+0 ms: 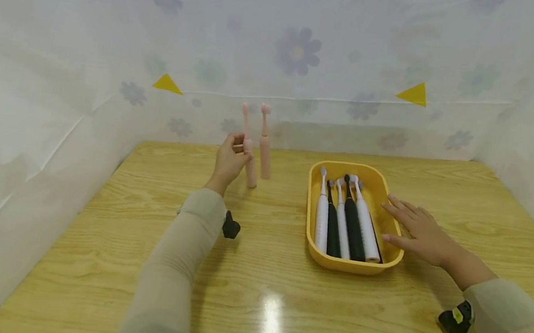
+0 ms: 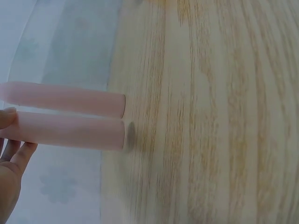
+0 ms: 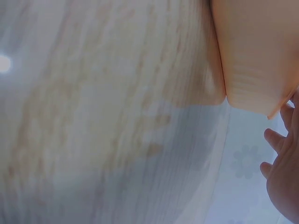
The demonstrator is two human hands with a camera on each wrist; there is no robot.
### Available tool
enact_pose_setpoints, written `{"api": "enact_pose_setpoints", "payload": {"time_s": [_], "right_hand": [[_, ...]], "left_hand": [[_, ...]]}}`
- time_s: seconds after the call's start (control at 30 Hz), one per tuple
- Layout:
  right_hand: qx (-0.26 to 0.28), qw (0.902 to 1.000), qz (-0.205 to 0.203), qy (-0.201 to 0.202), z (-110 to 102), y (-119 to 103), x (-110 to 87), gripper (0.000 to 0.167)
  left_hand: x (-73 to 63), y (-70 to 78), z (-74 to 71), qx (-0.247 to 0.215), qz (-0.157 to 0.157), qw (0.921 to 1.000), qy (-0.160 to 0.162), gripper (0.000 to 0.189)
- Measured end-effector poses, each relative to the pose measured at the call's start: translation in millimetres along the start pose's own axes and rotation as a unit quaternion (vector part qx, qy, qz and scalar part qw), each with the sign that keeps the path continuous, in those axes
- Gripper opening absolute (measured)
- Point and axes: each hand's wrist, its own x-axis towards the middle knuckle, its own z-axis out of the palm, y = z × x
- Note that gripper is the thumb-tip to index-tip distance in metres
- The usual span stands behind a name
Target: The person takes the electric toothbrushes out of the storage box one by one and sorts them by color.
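Left hand: our left hand (image 1: 229,161) pinches a pink toothbrush (image 1: 251,173) by its body, thumb on one side, fingers on the other.
Held toothbrush: left of the basket, near the table's far edge, head up, slightly tilted; we cannot tell if its base touches the wood.
Second pink toothbrush: the other pink toothbrush (image 1: 265,161) is just right of the held one, head up, close alongside; we cannot tell if the bodies touch.
Right hand: our right hand (image 1: 415,233) has its fingers spread, palm down, at the basket's right side; contact with the rim, we cannot tell.
Yellow basket: the basket (image 1: 309,237) sits on the table (image 1: 135,283), right of both pink brushes.
Basket contents: we count white toothbrushes (image 1: 321,225) and black toothbrushes (image 1: 354,232) alternating, white first and last, heads toward the far end; a dark edge shows beside the rightmost white one.
Sleeves: light sleeves (image 1: 170,282) on both arms, a black device (image 1: 231,225) at each cuff.
Backdrop: white floral sheet (image 1: 344,10) with yellow triangles (image 1: 414,93), behind the table.
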Motion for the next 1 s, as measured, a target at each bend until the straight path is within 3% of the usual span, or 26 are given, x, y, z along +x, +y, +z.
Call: {"api": "enact_pose_setpoints", "payload": {"time_s": [0.33,0.63,1.0], "right_hand": [[0.003,1.0000,-0.001,-0.003,-1.0,-0.4,-2.0,0.065],[0.005,1.0000,-0.004,-0.005,-3.1,0.1,-1.6,0.065],[0.010,0.9999,-0.002,-0.007,-4.1,1.7,-1.6,0.065]], "left_hand": [[2.2,-7.5,2.7,0.003,0.015,0.9999,0.002,0.043],[5.2,-8.3,4.6,0.028,0.050,0.9984,0.005,0.043],[11.4,-11.8,6.7,0.042,0.037,0.9982,0.022,0.045]]}}
